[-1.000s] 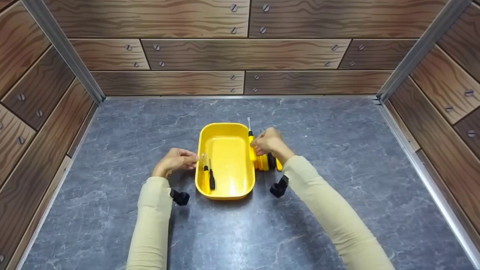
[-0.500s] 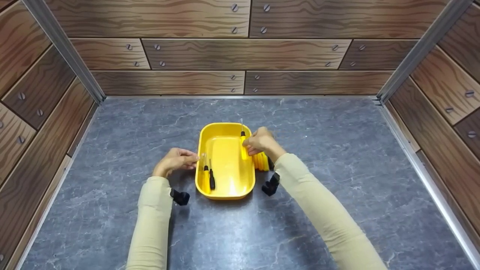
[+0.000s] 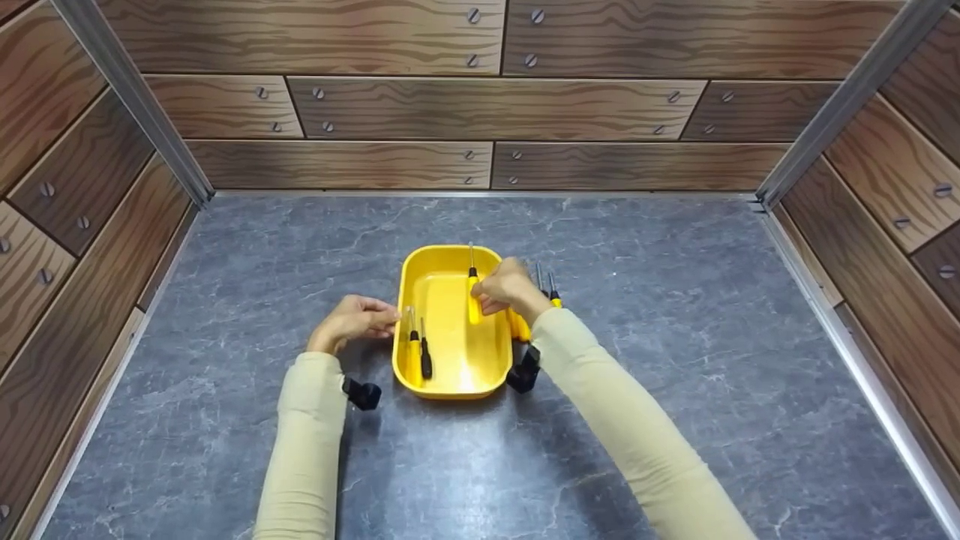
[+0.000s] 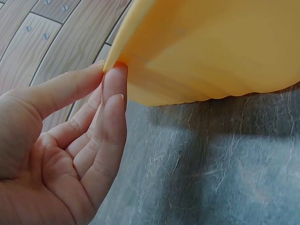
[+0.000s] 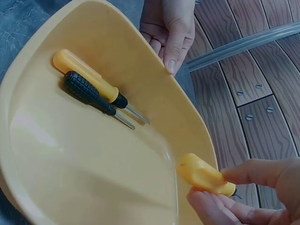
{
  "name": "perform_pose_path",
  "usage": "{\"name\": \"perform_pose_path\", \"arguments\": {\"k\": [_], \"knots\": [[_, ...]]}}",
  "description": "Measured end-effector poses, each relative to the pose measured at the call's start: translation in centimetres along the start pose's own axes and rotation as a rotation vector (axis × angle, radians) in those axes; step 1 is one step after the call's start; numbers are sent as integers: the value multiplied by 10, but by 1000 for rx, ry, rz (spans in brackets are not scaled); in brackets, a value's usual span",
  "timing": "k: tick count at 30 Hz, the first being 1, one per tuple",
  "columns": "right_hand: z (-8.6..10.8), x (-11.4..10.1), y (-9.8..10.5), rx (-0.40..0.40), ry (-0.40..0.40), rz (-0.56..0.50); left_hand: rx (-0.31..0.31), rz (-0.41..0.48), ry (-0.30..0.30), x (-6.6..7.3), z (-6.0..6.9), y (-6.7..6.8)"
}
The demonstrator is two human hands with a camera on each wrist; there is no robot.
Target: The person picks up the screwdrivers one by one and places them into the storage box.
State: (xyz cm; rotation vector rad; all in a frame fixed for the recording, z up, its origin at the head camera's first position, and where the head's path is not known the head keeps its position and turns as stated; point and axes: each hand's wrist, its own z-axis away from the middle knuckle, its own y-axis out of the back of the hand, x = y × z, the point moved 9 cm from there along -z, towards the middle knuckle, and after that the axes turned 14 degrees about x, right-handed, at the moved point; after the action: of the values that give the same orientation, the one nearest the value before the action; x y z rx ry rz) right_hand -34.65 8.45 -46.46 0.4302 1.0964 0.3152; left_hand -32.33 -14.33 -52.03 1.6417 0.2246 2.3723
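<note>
A yellow tray with raised walls stands on the grey surface. My left hand pinches its left rim between thumb and fingers, clearly seen in the left wrist view. Over the tray's right half, my right hand pinches a yellow-handled screwdriver, its thin shaft pointing away from me. Inside the tray, along the left wall, lie a yellow screwdriver and a black screwdriver side by side. Several more tools with yellow handles lie right of the tray, partly hidden by my right hand and wrist.
Wood-patterned walls enclose the back and both sides, joined by metal corner rails. A black camera mount on my right wrist hangs close to the tray's right wall; another mount sits on my left wrist.
My right hand has carried the yellow screwdriver leftward, from the tray's right rim to over its inside. Shafts of the tools on the right now show behind it. My left hand stays put.
</note>
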Motion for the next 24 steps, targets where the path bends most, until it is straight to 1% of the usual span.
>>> {"name": "perform_pose_path", "arguments": {"k": [9, 11, 15, 24], "knots": [[-3, -1, -10, -2, -11, 2, -9, -3, -1, 0, 1, 0], [-3, -1, -12, -11, -16, -10, -10, -2, -5, 1, 1, 0], [-4, -1, -18, -20, -21, -1, -11, 5, -7, 1, 0, -1], [-9, 8, -26, -7, -11, 29, -14, 15, -2, 1, 0, -1]]}}
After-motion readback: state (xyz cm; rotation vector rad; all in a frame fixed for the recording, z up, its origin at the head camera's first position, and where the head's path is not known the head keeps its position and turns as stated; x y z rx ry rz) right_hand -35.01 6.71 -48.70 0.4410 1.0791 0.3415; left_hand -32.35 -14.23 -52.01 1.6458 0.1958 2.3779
